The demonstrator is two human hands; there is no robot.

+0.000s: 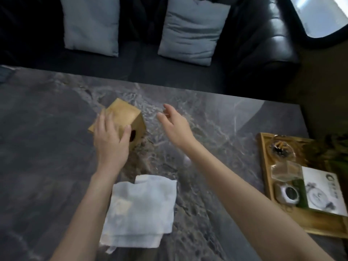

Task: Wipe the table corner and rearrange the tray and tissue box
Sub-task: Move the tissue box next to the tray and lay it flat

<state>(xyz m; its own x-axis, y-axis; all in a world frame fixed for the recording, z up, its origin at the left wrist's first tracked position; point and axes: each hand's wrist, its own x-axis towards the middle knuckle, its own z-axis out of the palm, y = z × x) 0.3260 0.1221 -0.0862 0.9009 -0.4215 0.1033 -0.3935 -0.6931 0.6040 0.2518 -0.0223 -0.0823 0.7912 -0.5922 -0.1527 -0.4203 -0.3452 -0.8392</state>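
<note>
The person is leaning over a dark marbled table [56, 138], both bare forearms stretching out across it. The left hand [111, 140] is lying on top of a wooden tissue box [125, 117], fingers spread over its lid and the thumb pressing against the side that has a dark round hole; the box is sitting tilted, one edge lifting off the stone. The right hand [175, 127] is hovering just beside the box, fingers loosely open and slightly curled, gripping nothing.

Nearer the person, between the two forearms, a folded white cloth [141, 210] is lying flat on the table, well apart from either hand.

Off at the right end of the table a wooden tray [263, 157] is sitting near the corner. It is carrying a glass ashtray [280, 148] with cigarette ends, a clear cube-shaped container [286, 171], a small round-faced silver object [288, 193] and a white card [322, 193] bearing a grey ink-style drawing and a dark round logo; whatever writing is on it is too blurred to read.

Beyond the table a black leather sofa [263, 53] is holding two pale grey cushions [192, 31].
</note>
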